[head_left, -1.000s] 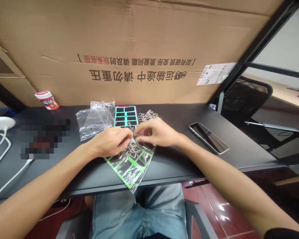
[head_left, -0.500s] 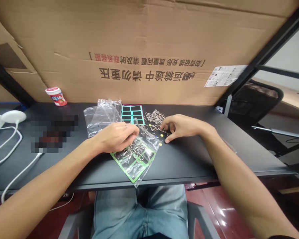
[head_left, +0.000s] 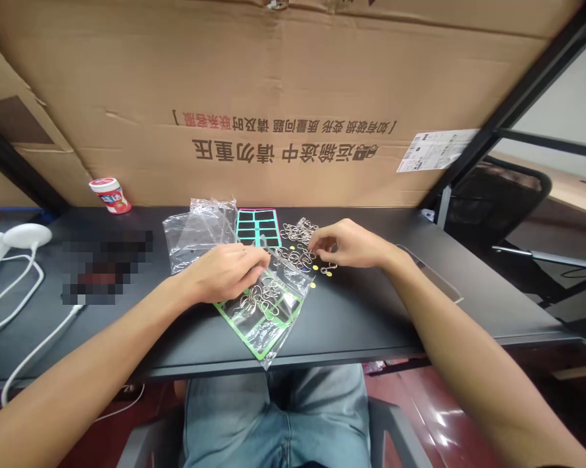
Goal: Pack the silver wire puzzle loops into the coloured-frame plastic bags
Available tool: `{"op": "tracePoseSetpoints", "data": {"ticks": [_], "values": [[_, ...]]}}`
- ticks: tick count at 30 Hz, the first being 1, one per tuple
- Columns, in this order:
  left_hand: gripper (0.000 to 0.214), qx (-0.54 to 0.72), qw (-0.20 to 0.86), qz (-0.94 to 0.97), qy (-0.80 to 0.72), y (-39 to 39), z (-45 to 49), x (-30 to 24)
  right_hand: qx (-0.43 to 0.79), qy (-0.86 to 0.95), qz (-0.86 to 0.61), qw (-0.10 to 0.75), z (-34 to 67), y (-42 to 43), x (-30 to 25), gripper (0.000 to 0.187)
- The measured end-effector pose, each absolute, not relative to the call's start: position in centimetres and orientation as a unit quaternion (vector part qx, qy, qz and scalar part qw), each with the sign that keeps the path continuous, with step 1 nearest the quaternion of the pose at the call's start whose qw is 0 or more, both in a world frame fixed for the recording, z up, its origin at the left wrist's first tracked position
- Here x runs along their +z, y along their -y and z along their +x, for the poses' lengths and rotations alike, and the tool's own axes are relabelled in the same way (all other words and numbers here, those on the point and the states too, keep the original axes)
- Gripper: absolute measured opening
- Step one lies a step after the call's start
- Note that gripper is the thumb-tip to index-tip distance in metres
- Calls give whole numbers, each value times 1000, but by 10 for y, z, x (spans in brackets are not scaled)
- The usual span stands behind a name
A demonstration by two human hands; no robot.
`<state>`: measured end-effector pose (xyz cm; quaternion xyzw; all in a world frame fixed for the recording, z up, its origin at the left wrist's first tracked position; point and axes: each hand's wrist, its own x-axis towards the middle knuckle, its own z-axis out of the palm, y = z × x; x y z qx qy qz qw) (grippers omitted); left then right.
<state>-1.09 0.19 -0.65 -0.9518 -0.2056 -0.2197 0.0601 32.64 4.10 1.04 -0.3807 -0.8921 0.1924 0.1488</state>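
My left hand [head_left: 232, 270] is closed on the upper edge of a clear plastic bag [head_left: 278, 333]. Inside the bag lie a green-framed card [head_left: 239, 330] and several bent metal wire pieces [head_left: 264, 300]. Over the loose pile, my right hand [head_left: 354, 244] has its fingers curled, with a gap between thumb and index finger. Its index fingertip meets the near edge of the loose metal wire pieces [head_left: 300, 231]; nothing shows clearly held. One small metal piece [head_left: 328, 268] rests below that hand, among yellow dots [head_left: 315, 267].
Behind my left hand are empty clear bags [head_left: 195, 227] and a teal-framed card [head_left: 257, 227]. A red-and-white tub [head_left: 110, 195] stands by the cardboard wall [head_left: 283, 71]. White cables [head_left: 39, 354] run along the left. A flat clear-edged item [head_left: 439, 283] lies under my right forearm.
My right hand has shifted slightly left and away from me, its thumb drawn in from the table. A small metal piece now shows below it. My left hand keeps hold of the bag.
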Motion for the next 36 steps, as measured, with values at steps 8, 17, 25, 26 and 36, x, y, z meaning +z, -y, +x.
{"op": "tracePoseSetpoints", "data": {"ticks": [8,17,25,26,36], "values": [[9,-220,59,-951,207,-3,-11,-7,272,877,-392,52,334,-41,16,43],[8,-227,66,-953,189,-2,-11,-7,267,886,-373,69,327,-42,13,16],[10,-223,71,-953,190,0,-10,-4,219,857,-467,14,355,-42,24,60],[11,-219,69,-954,193,0,-10,-4,236,849,-473,-3,357,-42,25,61],[10,-213,68,-954,199,-2,-11,-9,358,838,-410,-25,343,-36,20,33]]}}
